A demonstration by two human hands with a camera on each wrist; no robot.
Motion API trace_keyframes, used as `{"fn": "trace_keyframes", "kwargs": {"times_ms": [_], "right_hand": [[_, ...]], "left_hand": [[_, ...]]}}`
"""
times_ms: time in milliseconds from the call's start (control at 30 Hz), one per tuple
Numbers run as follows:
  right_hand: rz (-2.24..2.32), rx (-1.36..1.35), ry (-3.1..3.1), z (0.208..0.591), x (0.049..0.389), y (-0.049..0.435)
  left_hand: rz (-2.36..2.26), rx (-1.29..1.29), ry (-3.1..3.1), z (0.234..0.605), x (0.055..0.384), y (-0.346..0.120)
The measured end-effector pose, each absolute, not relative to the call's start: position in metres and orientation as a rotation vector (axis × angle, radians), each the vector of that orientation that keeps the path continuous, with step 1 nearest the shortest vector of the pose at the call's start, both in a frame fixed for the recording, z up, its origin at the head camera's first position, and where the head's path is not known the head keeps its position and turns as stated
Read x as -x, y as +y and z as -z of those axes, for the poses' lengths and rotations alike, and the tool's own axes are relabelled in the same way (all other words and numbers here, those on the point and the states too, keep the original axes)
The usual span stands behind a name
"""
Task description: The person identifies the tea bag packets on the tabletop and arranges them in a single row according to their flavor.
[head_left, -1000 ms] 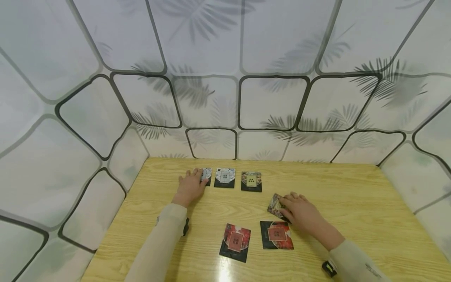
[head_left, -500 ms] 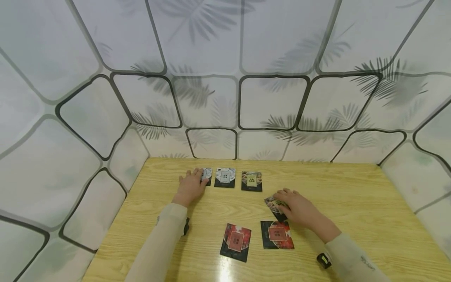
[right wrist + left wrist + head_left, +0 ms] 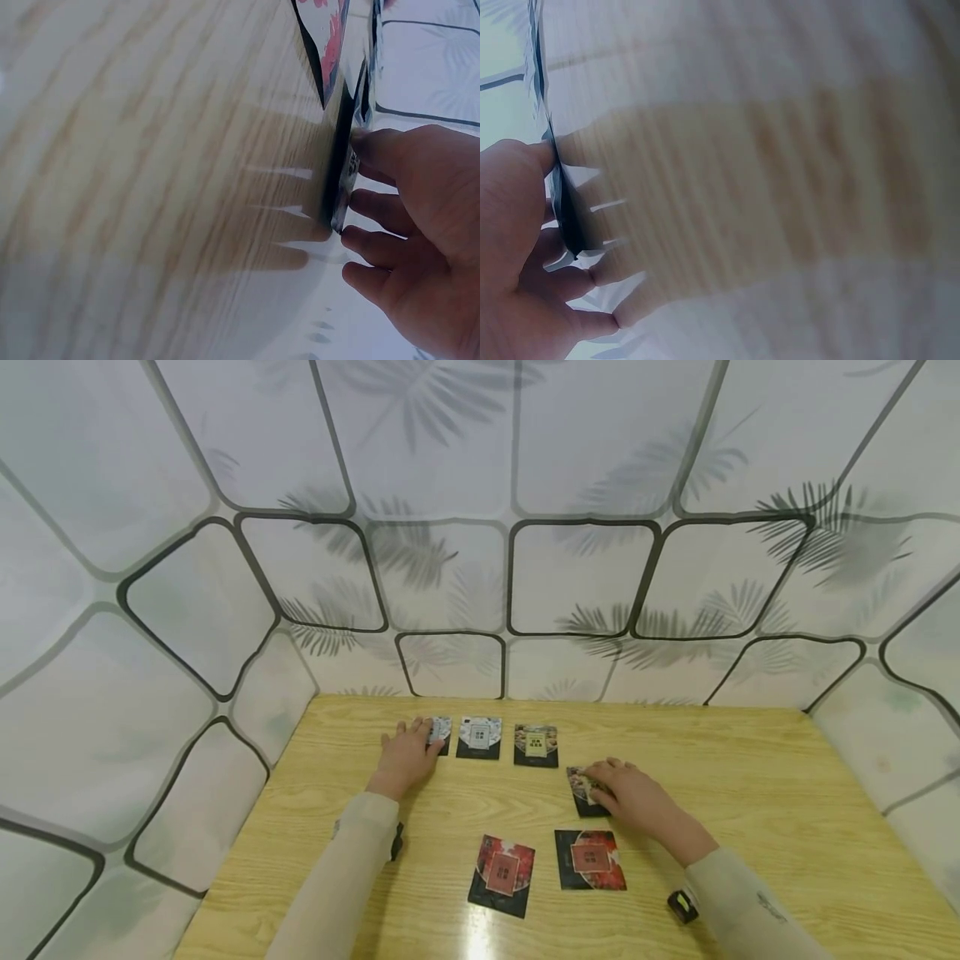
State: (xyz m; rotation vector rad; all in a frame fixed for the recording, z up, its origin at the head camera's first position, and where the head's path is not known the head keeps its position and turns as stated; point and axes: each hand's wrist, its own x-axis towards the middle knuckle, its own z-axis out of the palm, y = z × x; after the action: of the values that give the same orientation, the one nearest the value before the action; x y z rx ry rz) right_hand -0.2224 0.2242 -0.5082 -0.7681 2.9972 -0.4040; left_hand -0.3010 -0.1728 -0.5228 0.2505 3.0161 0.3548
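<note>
Wooden table [image 3: 750,777], patterned wall [image 3: 450,577] behind.
Left hand [image 3: 406,758], fingers extended, rests on the leftmost packet [image 3: 442,734]; right hand [image 3: 639,800] (likewise not gripping) touches the mottled packet [image 3: 578,787] beyond the sideways red packet [image 3: 590,859].

Booth-like tabletop nook, room type undeterminable: one wood-grain table [image 3: 442,814] is enclosed on three sides by pale walls [image 3: 583,578] printed with dark outlines and grey fronds.
</note>
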Motion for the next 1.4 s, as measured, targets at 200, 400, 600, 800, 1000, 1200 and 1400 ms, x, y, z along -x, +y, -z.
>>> {"fn": "trace_keyframes", "kwargs": {"times_ms": [200,400,600,800,1000,1200,1400], "right_hand": [[0.388,0.71,3.008,0.507,0.232,0.219],[0.366,0.682,3.026,0.511,0.243,0.217],[0.378,0.63,3.025,0.514,0.255,0.214],[0.378,0.585,3.0,0.514,0.263,0.211],[0.391,0.544,2.982,0.511,0.268,0.207],[0.395,0.531,2.987,0.512,0.274,0.206],[0.389,0.517,2.986,0.514,0.282,0.206]], "left_hand": [[-0.366,-0.246,3.008,0.522,0.301,-0.173],[-0.369,-0.244,3.003,0.523,0.301,-0.173],[-0.391,-0.235,3.003,0.523,0.301,-0.173],[-0.371,-0.23,3.007,0.523,0.301,-0.172],[-0.377,-0.231,3.004,0.522,0.3,-0.172],[-0.358,-0.236,3.001,0.521,0.299,-0.172],[-0.356,-0.247,3.004,0.52,0.3,-0.172]]}}
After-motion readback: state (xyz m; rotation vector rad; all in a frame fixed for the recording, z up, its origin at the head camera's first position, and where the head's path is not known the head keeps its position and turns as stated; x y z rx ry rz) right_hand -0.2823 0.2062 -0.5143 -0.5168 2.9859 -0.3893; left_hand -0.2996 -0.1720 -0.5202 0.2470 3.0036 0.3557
